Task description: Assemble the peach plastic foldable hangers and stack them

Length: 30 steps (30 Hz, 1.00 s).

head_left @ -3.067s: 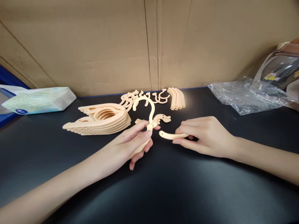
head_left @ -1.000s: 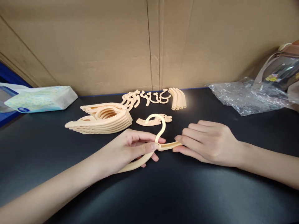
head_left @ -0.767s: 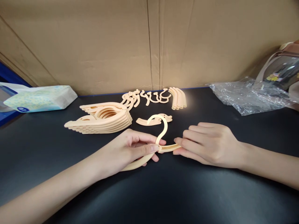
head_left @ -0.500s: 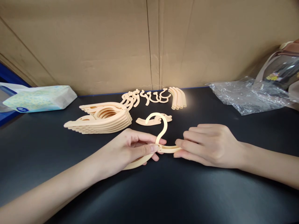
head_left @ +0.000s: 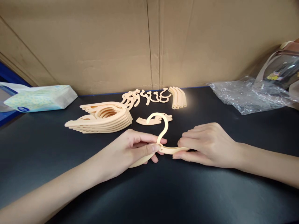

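Note:
A cream plastic folding clothes hanger (head_left: pixel 171 150) is held between my hands over the black table, its hook (head_left: pixel 166 126) pointing up. My left hand (head_left: pixel 137 149) pinches it at the joint below the hook, thumb in front and fingers behind. One hanger arm runs down to the left, partly covered by this hand. My right hand (head_left: pixel 207 144) has its thumb and bent fingers around the other arm, which reaches into the gap between them. Just behind the hook lie loose cream hanger pieces (head_left: pixel 149 120).
At left stands a stack of cream hanger parts (head_left: pixel 105 121). Loose hooks (head_left: pixel 154 96) and several short curved pieces (head_left: pixel 178 98) lie at the back. A tissue pack (head_left: pixel 42 99) is far left. Crumpled clear plastic (head_left: pixel 245 95) and a transparent bag (head_left: pixel 282 68) are at right. Cardboard (head_left: pixel 105 46) forms the back wall.
My right hand's thumb and fingers have parted slightly, so more of the hanger arm shows between them. The hanger and my left hand have shifted very slightly right.

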Each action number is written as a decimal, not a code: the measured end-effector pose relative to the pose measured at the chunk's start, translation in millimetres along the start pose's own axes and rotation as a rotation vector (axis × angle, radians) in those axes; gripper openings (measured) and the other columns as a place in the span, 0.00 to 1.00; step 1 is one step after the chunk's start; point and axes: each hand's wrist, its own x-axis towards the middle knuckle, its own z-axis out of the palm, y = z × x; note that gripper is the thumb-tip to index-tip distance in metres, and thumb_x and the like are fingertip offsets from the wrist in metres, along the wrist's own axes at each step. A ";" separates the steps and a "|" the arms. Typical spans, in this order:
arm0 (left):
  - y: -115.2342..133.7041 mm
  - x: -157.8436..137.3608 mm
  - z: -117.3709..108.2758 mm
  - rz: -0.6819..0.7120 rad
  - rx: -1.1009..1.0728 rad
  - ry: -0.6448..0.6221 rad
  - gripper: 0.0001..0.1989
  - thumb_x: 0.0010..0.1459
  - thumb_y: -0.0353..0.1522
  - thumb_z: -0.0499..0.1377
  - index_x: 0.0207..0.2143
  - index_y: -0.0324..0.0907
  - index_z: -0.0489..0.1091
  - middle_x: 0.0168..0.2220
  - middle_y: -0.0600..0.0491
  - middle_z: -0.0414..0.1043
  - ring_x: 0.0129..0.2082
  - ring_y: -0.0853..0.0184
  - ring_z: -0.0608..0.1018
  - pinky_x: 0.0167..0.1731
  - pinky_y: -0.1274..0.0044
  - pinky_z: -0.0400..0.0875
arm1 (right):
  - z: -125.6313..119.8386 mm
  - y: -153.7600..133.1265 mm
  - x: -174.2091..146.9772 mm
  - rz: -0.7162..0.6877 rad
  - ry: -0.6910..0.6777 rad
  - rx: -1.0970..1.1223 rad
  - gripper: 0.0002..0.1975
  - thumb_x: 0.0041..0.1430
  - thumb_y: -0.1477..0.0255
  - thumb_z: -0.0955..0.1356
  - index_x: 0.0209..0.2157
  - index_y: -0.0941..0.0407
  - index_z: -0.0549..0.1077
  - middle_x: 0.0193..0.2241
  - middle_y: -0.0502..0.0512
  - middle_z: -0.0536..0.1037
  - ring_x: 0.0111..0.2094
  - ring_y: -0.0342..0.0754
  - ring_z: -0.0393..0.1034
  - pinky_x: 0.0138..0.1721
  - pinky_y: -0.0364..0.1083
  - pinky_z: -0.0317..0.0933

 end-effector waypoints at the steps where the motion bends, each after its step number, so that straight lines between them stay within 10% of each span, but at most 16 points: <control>1: -0.2 -0.1 0.8 0.012 0.015 0.005 0.13 0.62 0.39 0.58 0.40 0.41 0.78 0.26 0.56 0.74 0.17 0.80 0.60 0.14 0.85 0.50 | 0.3 -0.6 -0.2 0.008 -0.003 0.009 0.22 0.69 0.60 0.61 0.23 0.55 0.72 0.16 0.45 0.67 0.17 0.39 0.57 0.22 0.43 0.46; 8: -6.5 1.2 3.0 0.080 -0.002 0.027 0.13 0.63 0.37 0.57 0.46 0.44 0.76 0.29 0.56 0.77 0.28 0.73 0.76 0.28 0.83 0.69 | 0.9 -3.3 -2.4 0.033 0.011 0.009 0.23 0.68 0.60 0.62 0.22 0.56 0.71 0.15 0.44 0.66 0.16 0.39 0.56 0.21 0.44 0.45; 30: 6.1 -2.8 5.7 0.034 0.271 0.011 0.18 0.66 0.40 0.50 0.27 0.40 0.69 0.26 0.57 0.71 0.27 0.72 0.74 0.27 0.83 0.66 | 1.7 -1.2 -1.1 0.039 0.013 0.041 0.22 0.67 0.60 0.63 0.21 0.56 0.70 0.15 0.44 0.65 0.16 0.38 0.55 0.22 0.43 0.44</control>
